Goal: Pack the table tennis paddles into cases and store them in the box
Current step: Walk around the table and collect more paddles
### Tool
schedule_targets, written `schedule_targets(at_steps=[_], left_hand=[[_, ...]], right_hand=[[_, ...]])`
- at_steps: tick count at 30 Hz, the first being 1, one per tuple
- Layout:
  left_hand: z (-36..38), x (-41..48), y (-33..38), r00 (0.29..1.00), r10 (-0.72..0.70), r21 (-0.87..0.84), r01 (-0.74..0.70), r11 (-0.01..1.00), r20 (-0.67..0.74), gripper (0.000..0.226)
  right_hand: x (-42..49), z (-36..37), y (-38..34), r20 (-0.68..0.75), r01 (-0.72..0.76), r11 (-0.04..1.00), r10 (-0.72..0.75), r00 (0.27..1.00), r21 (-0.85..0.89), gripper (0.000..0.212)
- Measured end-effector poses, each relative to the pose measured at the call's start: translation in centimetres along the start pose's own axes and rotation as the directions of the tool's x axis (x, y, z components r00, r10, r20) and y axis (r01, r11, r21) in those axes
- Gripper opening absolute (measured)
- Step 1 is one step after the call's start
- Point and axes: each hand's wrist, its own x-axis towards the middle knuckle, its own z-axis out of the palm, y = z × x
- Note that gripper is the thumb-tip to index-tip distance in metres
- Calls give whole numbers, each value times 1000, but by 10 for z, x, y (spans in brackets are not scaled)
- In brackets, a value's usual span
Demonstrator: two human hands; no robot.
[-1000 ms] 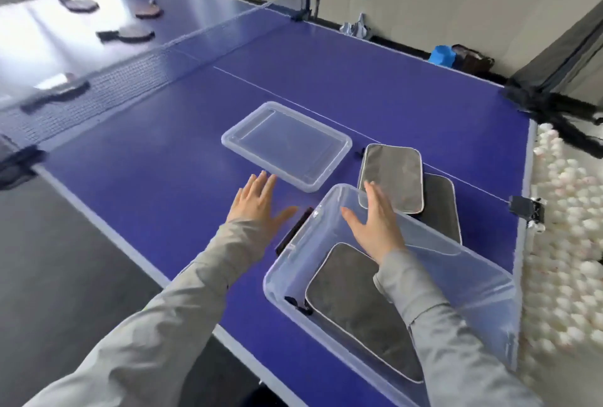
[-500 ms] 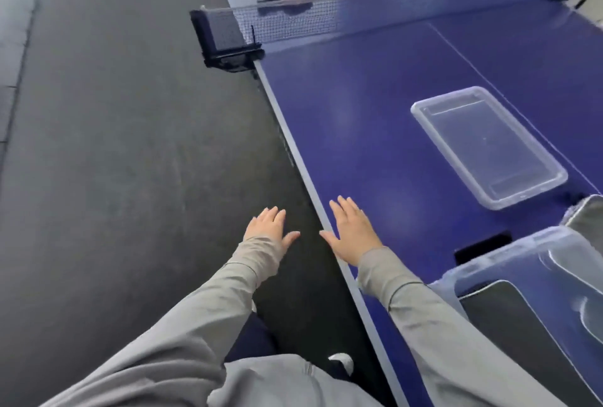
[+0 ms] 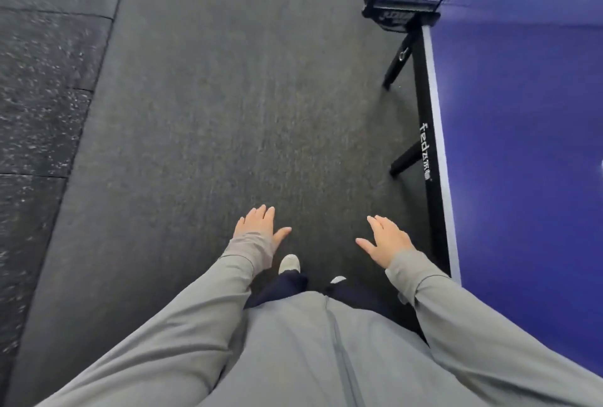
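Note:
Both my hands hover over the dark floor beside the table, fingers straight and holding nothing. My left hand (image 3: 259, 225) is at the lower middle, my right hand (image 3: 386, 240) a little to its right, close to the table's edge. No paddle, case or storage box shows in the head view. The blue table tennis table (image 3: 522, 152) fills the right side.
The net post and clamp (image 3: 399, 11) stick out from the table's side at the top right, with black table legs (image 3: 404, 158) below. Dark grey floor mat (image 3: 212, 96) spreads ahead; speckled rubber tiles (image 3: 36, 96) lie at the left. My shoes (image 3: 288, 263) show below my hands.
The view has swung left, away from the table top; the box, lid and cases have left the frame. Both hands moved off the table and now hang over the floor.

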Motion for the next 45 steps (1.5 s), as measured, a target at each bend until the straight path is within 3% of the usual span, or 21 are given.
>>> schedule_targets(at_steps=[8, 15, 22, 30, 39, 45], left_hand=[[-43, 52, -8, 995, -93, -96, 96, 991, 39, 75], [-112, 128, 8, 984, -149, -22, 152, 988, 95, 74], [-204, 202, 26, 989, -136, 9, 136, 991, 54, 72], [-258, 278, 39, 996, -80, 7, 79, 997, 30, 68], [-353, 406, -29, 995, -83, -54, 86, 995, 53, 69], [-438, 482, -85, 996, -80, 4, 80, 997, 42, 73]], right_hand=[[77, -65, -40, 9, 121, 992, -120, 993, -33, 67], [168, -139, -44, 66, 155, 988, -154, 986, -17, 64], [246, -232, -37, 41, 165, 984, -163, 986, -62, 62], [303, -284, -73, 64, 263, 956, -256, 964, -127, 61], [400, -356, -158, 95, 202, 967, -189, 977, -153, 62], [457, -425, -225, 59, 160, 982, -155, 986, -95, 61]])
